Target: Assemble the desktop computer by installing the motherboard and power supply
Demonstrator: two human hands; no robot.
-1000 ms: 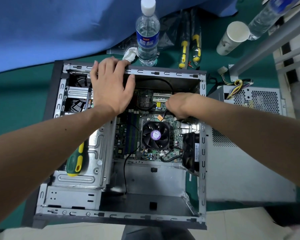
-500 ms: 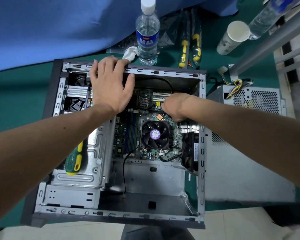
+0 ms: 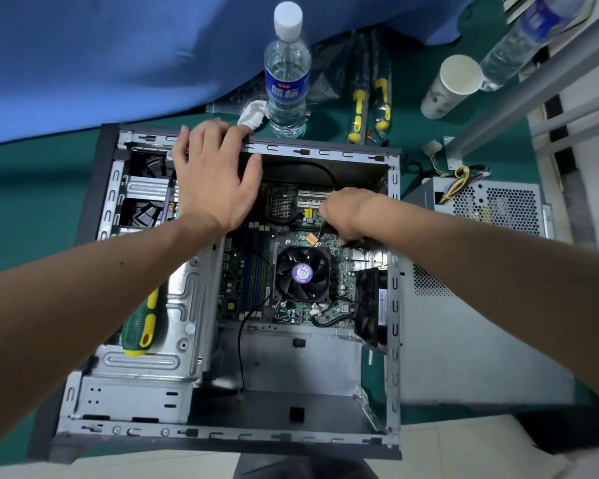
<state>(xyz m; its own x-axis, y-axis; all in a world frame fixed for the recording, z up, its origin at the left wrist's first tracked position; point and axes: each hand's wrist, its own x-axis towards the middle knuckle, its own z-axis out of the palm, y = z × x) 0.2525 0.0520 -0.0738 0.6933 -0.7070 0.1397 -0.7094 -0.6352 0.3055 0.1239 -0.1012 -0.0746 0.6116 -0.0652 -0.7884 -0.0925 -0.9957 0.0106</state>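
Working now: you are reaching into the open case (image 3: 393, 257), low over the motherboard (image 3: 256, 271).
Left hand (image 3: 215, 174): your grip is lying spread and flat on the case's far rim, holding it steady.
Right hand (image 3: 343, 216): your fingers are curling down by a black cable (image 3: 320, 233) near the board's far side; you cannot tell if they are pinching it.
Done: the motherboard is sitting inside the case, with its fan (image 3: 301, 273) on top.
Left to do: the power supply (image 3: 491, 209) is lying outside, just right of the case, on the tabletop (image 3: 32, 174). Its near bay looks bare.
Tool: a green screwdriver (image 3: 140, 324) is resting on the drive cage.
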